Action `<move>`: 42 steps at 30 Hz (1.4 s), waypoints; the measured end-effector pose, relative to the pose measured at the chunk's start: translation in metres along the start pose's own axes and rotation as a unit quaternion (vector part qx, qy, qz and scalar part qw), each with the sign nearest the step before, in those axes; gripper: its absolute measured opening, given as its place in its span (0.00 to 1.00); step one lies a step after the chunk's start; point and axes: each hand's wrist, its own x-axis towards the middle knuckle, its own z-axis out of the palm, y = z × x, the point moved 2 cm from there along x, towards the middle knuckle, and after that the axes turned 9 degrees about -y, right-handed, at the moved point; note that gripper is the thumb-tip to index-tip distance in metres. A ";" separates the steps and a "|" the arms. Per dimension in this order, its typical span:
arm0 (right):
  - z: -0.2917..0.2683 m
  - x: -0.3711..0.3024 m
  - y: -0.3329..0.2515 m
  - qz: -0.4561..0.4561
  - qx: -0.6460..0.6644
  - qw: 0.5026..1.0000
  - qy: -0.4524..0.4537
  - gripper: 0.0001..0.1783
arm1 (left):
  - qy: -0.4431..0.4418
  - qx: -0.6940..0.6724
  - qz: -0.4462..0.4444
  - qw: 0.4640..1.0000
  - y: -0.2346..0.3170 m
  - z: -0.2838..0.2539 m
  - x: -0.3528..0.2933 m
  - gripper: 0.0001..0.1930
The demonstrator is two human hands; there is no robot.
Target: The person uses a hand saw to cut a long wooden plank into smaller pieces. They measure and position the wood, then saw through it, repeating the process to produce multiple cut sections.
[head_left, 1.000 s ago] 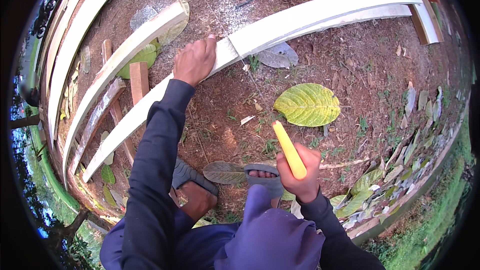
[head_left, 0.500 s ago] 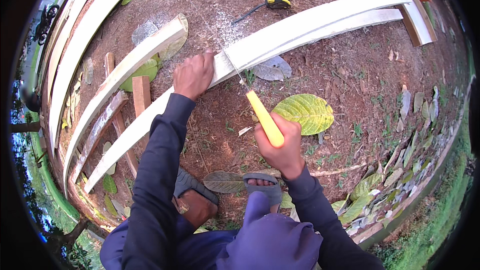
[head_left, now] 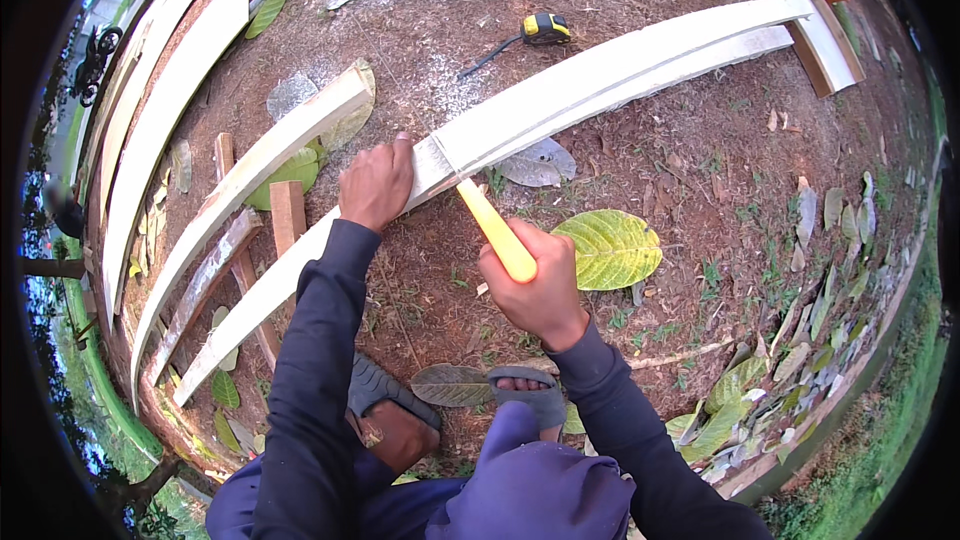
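We have a long, pale, straight-sawn wooden board (head_left: 610, 65) running slantwise from the lower left to the upper right, its edges bowed by the wide lens. Its upper face is almost white in the bright light, with a faintly rough edge; right of the cut line it looks broader, and a second pale strip shows along the near side, though we cannot tell whether that is a separate piece. Left of the line the wood narrows toward its far end and looks creamier. The right end lies over a brown-sided timber with a white top face (head_left: 832, 50). Our left hand (head_left: 375, 185) rests knuckles-up on the board just left of the line, fingers bent; their tips are hidden, so we cannot tell how firmly they grip. Our right hand (head_left: 535, 275) is wrapped around a saw with a smooth, tapered yellow handle (head_left: 490, 225), which slants up and left to the board's near edge. Its thin blade is seen nearly edge-on at the line, too slim for us to make out teeth. Fine whitish powder (head_left: 455, 85) dusts the reddish-brown soil beyond the cut, near a yellow-and-black tape measure (head_left: 545, 28). A broad yellow-green leaf (head_left: 610, 248) lies just beyond our right hand, to its right.
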 end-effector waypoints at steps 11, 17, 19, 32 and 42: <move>-0.019 -0.036 -0.006 0.058 0.021 0.998 -0.029 0.05 | 0.022 0.040 0.028 0.999 0.000 0.015 -0.018 0.16; -0.030 -0.083 -0.018 0.040 0.040 0.998 -0.029 0.02 | 0.054 0.033 0.006 0.998 -0.044 -0.012 0.008 0.16; -0.061 -0.118 -0.035 0.110 0.046 0.992 -0.030 0.07 | 0.014 -0.028 -0.015 0.999 -0.016 -0.019 0.012 0.18; -0.067 -0.128 -0.031 0.094 -0.010 0.994 -0.049 0.03 | 0.062 0.036 0.015 0.997 -0.040 -0.028 0.022 0.15; -0.067 -0.108 -0.007 0.030 -0.081 0.996 0.010 0.06 | -0.032 -0.135 -0.125 0.982 -0.048 -0.060 0.021 0.39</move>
